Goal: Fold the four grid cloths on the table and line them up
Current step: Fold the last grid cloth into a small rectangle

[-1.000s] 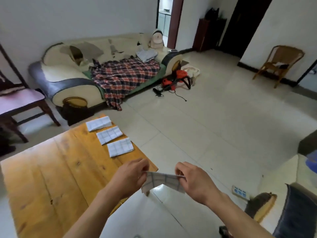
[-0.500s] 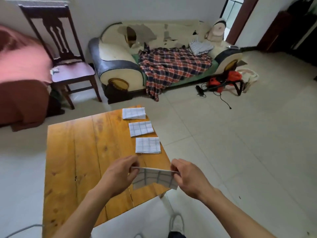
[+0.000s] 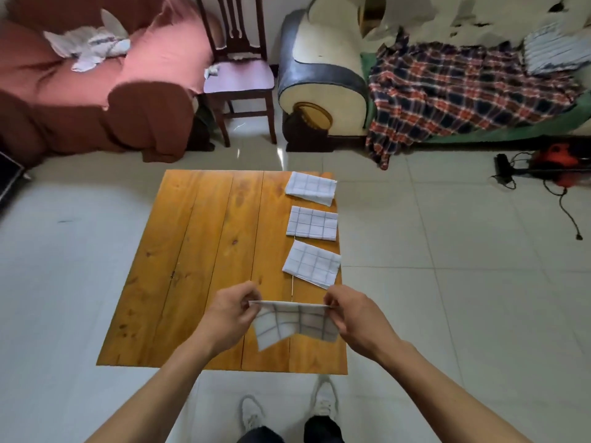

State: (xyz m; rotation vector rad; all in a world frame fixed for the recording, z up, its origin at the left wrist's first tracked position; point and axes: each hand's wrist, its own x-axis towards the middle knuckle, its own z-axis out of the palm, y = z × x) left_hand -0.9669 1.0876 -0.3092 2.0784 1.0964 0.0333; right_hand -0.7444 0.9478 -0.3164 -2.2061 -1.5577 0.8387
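Now squarely over the wooden table (image 3: 204, 251), both hands' grip pinches the fourth grid cloth (image 3: 295, 324) above tiled floor (image 3: 447, 282).

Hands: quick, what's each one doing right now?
Left hand: pinching the left top corner of the fourth grid cloth.
Right hand: pinching the right top corner of the same cloth, held above the table.

Your left hand (image 3: 231, 314) and right hand (image 3: 355, 318) pinch the top corners of the fourth grid cloth (image 3: 295, 326), hanging folded above the wooden table (image 3: 204, 257); three folded cloths (image 3: 312, 223) sit lined up along its right edge
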